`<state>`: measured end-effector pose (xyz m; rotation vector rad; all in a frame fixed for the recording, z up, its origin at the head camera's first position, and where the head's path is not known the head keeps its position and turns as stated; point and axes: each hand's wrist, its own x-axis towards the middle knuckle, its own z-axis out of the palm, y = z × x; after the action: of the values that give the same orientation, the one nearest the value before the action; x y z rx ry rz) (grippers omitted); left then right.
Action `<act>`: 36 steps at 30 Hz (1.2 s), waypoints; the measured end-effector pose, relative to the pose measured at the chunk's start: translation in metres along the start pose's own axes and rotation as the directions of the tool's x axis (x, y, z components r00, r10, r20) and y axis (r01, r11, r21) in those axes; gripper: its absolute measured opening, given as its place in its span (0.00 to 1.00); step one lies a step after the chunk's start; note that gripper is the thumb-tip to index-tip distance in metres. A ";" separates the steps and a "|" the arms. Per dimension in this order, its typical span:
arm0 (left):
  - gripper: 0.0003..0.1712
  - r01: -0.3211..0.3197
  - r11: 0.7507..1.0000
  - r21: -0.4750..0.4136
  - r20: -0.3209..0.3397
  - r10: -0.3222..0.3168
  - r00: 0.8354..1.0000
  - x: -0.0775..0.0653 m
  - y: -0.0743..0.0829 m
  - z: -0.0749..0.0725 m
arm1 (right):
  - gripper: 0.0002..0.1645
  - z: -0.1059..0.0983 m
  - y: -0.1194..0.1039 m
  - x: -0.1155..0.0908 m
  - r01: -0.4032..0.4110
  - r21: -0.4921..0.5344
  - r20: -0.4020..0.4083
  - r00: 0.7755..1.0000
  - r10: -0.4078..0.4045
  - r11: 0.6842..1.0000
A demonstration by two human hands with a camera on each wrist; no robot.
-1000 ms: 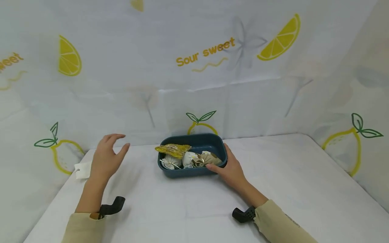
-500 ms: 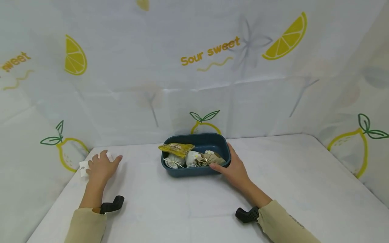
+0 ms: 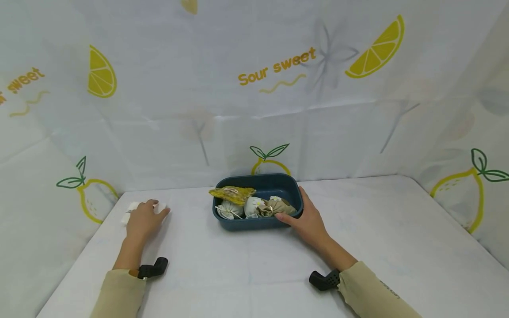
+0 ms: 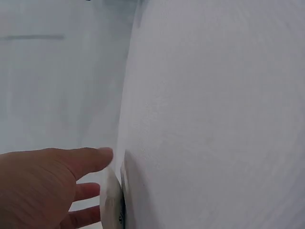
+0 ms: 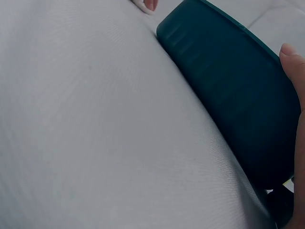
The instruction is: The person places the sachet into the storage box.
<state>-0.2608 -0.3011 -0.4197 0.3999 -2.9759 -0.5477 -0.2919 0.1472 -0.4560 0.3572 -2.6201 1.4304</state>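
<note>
My left hand (image 3: 144,221) lies over a flat white pouch (image 3: 130,212) at the table's far left, fingers bent down onto it. In the left wrist view the thumb (image 4: 93,160) is at the end of the pouch (image 4: 112,202), which bears small print, and two fingers reach its upper face. My right hand (image 3: 308,223) grips the right end of a dark blue-green box (image 3: 248,224), thumb over the front rim, other fingers hidden behind the side. Inside sit a yellow mesh pouch (image 3: 232,194), a pale drawstring sachet (image 3: 230,209), a white sachet (image 3: 253,206) and a tan sachet (image 3: 280,206).
A white cloth covers the table (image 3: 246,269). Behind it hangs a lemon-printed sheet (image 3: 179,132), close to the box's back. Black wrist cameras sit at both wrists, the left camera (image 3: 154,268) and the right camera (image 3: 324,280).
My left hand has come down onto the white pouch at the left, and the pouch has shifted right with it. My right hand keeps its grip on the box. The view has turned slightly left.
</note>
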 end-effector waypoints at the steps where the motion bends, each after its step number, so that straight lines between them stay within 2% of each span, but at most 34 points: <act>1: 0.37 -0.017 1.000 -0.003 -0.011 0.017 1.000 0.000 0.001 0.001 | 0.65 0.000 0.000 0.000 0.001 0.000 0.000 1.000 -0.001 1.000; 7: 0.35 -0.032 0.998 -0.051 -0.059 0.029 0.998 -0.001 0.002 0.007 | 0.64 -0.001 -0.001 -0.001 -0.012 -0.002 0.010 1.000 0.012 1.000; 14: 0.33 -0.051 0.993 -0.108 -0.155 0.034 0.987 0.002 -0.003 0.020 | 0.65 -0.001 0.001 0.000 -0.015 -0.012 0.013 1.000 0.015 1.000; 18: 0.38 -0.046 0.995 -0.091 -0.130 0.034 0.991 0.005 -0.006 0.025 | 0.65 -0.001 0.001 0.001 0.003 0.000 0.008 1.000 -0.003 1.000; 22: 0.44 -0.004 0.995 -0.098 -0.092 -0.005 0.996 0.006 -0.009 0.027 | 0.64 0.000 0.002 0.001 0.021 0.013 0.004 1.000 -0.021 1.000; 26: 0.47 0.028 0.994 -0.103 -0.070 -0.035 0.997 0.005 -0.010 0.026 | 0.64 0.001 0.003 0.001 0.020 0.013 0.005 1.000 -0.020 1.000; 31: 0.46 0.022 0.996 -0.088 -0.076 -0.029 0.997 0.004 -0.008 0.024 | 0.64 0.001 0.004 0.002 0.020 0.000 0.003 1.000 -0.020 1.000; 36: 0.43 0.030 0.995 -0.100 -0.113 -0.041 0.993 0.005 -0.007 0.023 | 0.64 0.001 0.005 0.003 0.023 -0.003 0.000 1.000 -0.023 1.000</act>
<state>-0.2670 -0.3005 -0.4435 0.4600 -2.8235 -0.6477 -0.2959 0.1484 -0.4605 0.3859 -2.6091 1.4185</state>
